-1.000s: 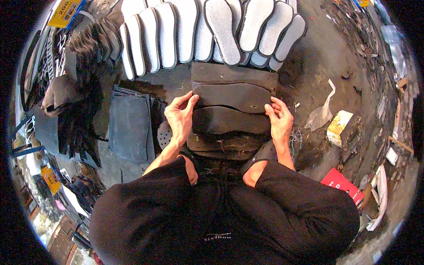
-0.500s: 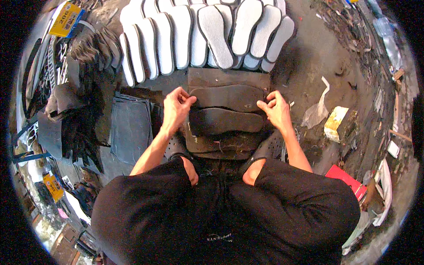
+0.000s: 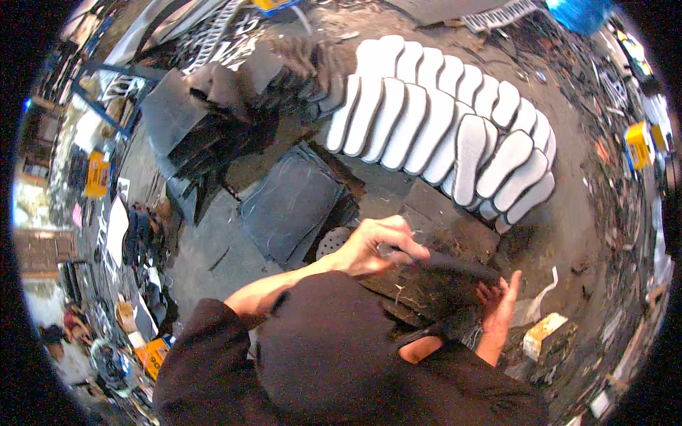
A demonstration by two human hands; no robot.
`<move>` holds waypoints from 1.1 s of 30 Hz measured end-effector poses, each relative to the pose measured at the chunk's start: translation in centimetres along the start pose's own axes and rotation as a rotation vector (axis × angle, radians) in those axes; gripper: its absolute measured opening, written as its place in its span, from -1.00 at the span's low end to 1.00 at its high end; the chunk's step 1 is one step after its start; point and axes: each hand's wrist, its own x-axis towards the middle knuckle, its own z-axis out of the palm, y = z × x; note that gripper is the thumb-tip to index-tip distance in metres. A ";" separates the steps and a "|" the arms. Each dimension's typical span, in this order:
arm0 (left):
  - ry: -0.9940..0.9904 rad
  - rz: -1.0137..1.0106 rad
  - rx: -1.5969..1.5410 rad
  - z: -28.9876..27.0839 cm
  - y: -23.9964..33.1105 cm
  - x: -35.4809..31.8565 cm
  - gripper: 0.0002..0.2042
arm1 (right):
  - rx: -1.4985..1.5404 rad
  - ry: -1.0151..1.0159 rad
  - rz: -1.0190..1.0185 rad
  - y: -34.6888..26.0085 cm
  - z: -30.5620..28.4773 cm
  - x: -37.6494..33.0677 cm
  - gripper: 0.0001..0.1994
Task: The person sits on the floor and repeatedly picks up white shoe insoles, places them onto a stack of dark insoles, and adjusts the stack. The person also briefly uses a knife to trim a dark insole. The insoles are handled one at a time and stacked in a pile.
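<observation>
1. Here's the change: the dark piece (image 3: 458,271) is up between my two hands, over the near right part of the board (image 3: 440,209). Half a second ago two dark sole shapes lay flat there.
2. So, as I judge it, the handling has passed from the board to my hands. Whether I have one of those shapes or both, I can't tell; the blur hides it.
3. My left hand (image 3: 373,248), over the board's left side, has thumb and fingers closed in a pinch on the piece's left end.
4. My right hand (image 3: 501,298), off the board's right edge, has its thumb up and apart, its fingers bent at the piece's other end. Whether they grip or merely support it, I can't tell.
5. Compared with that earlier look, the board sits aslant and further right in my view, so my head seems to have turned.
6. Around the board: white insoles (image 3: 387,117) in rows beyond its far edge, a stack of dark sheets (image 3: 288,206) off to its left, a perforated shoe (image 3: 332,241) between, and a crumpled yellow-white packet (image 3: 543,334) out to its right.
</observation>
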 end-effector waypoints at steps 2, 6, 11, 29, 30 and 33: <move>-0.215 0.310 0.016 -0.8 1.5 0.9 -0.62 | 0.040 -0.324 -0.037 -2.8 0.8 -0.7 -0.25; -0.471 0.669 0.413 -0.2 -1.0 0.6 -0.52 | -0.018 -0.337 -0.199 -4.7 2.1 2.5 -0.38; -0.343 0.506 0.723 0.7 -1.5 -1.8 -0.34 | -0.129 -0.414 -0.321 -2.4 -0.4 7.0 -0.34; 0.991 -0.042 1.301 -32.7 -5.6 -1.8 -0.34 | -0.156 -0.502 -0.089 1.6 1.2 0.7 -0.47; 1.001 -0.096 1.297 -32.4 -7.7 -2.5 -0.34 | -0.151 -0.509 -0.079 1.9 1.4 0.6 -0.47; 0.955 -0.231 1.227 -28.8 -12.6 -4.1 -0.31 | -0.131 -0.496 -0.087 2.2 0.7 0.4 -0.48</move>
